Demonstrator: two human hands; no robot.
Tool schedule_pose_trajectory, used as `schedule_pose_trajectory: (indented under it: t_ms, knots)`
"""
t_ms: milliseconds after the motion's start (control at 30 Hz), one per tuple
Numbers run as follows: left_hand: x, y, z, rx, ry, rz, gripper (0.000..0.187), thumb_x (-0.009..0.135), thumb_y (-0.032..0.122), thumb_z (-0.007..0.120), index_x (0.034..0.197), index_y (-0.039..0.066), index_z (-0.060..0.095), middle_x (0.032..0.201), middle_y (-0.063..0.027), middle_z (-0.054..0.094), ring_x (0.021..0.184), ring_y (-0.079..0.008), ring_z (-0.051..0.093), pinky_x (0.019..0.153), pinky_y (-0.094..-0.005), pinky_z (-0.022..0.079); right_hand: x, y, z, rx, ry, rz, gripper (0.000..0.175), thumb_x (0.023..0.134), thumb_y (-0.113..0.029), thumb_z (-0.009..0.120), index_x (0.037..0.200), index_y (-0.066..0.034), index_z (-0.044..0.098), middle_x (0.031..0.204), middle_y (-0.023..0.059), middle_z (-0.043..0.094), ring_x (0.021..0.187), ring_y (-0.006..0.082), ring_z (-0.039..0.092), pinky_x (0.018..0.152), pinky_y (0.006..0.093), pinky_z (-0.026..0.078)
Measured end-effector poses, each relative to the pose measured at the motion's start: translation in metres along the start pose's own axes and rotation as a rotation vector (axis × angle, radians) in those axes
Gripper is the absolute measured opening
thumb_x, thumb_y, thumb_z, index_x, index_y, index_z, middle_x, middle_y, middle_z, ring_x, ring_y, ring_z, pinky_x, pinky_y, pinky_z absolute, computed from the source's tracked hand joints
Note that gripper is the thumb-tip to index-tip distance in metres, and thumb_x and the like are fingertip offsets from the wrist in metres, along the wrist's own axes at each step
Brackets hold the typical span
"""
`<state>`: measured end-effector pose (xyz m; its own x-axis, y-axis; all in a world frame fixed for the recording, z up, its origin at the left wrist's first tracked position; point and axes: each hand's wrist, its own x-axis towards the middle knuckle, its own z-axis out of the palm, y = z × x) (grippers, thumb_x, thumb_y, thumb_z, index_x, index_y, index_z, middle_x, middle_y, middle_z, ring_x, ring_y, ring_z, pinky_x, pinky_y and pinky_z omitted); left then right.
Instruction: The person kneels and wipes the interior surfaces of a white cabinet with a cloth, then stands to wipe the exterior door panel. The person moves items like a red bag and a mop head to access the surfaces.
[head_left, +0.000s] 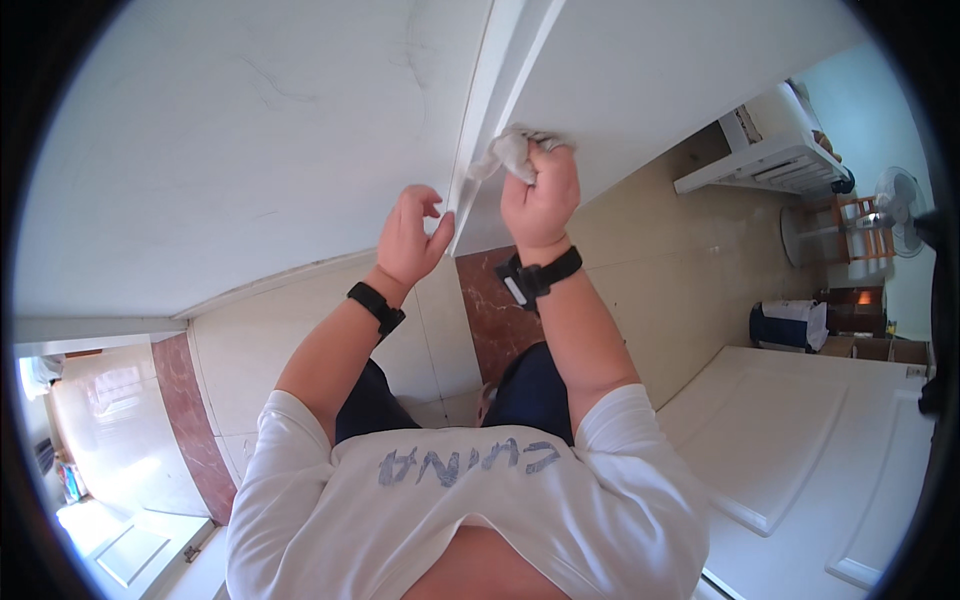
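A crumpled pale grey cloth (513, 154) is bunched in my right hand (546, 196), up against the white door frame (501, 82) and the wall face just right of it. One loose end of the cloth hangs over the frame's edge. To the left of the frame, my left hand (411, 231) holds nothing; its fingers are curled and apart from the thumb. That hand is close to the white wall (247, 150), which bears thin dark scuff lines. Whether its fingertips touch the frame, I cannot tell. Black bands circle both wrists.
A reddish-brown marble threshold (495, 300) crosses the beige tiled floor (637, 255) below my hands. At right stand a white panelled door (780, 427), a bag (789, 324), an electric fan (898, 210) and a white slatted bed frame (772, 161). Another doorway with a marble strip (187, 420) lies left.
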<state>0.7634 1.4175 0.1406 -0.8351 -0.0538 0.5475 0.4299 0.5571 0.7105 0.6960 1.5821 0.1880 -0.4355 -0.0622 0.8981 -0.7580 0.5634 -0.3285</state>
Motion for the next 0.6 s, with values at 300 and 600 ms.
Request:
schedule_pose_trajectory:
  t_ms: [300, 600]
  knots:
    - [0.011, -0.005, 0.029, -0.010, -0.107, -0.014, 0.038, 0.083, 0.024, 0.074, 0.101, 0.004, 0.046, 0.092, -0.0094, 0.056, 0.076, -0.0215, 0.062, 0.065, -0.0343, 0.050, -0.120, 0.016, 0.024, 0.051, -0.175, 0.500, 0.012, 0.080, -0.001, 0.059, 0.089, -0.0049, 0.053, 0.083, 0.0152, 0.057, 0.075, 0.0382, 0.058, 0.065, 0.0446, 0.047]
    - [0.029, -0.011, 0.031, 0.090, -0.091, -0.139, 0.037, 0.084, 0.024, 0.074, 0.094, 0.005, 0.044, 0.075, -0.0072, 0.058, 0.068, -0.0222, 0.061, 0.061, -0.0338, 0.048, -0.013, 0.032, -0.001, 0.075, 0.250, 0.309, 0.005, 0.088, 0.001, 0.055, 0.091, -0.0008, 0.051, 0.083, 0.0116, 0.061, 0.075, 0.0240, 0.062, 0.067, 0.0329, 0.049]
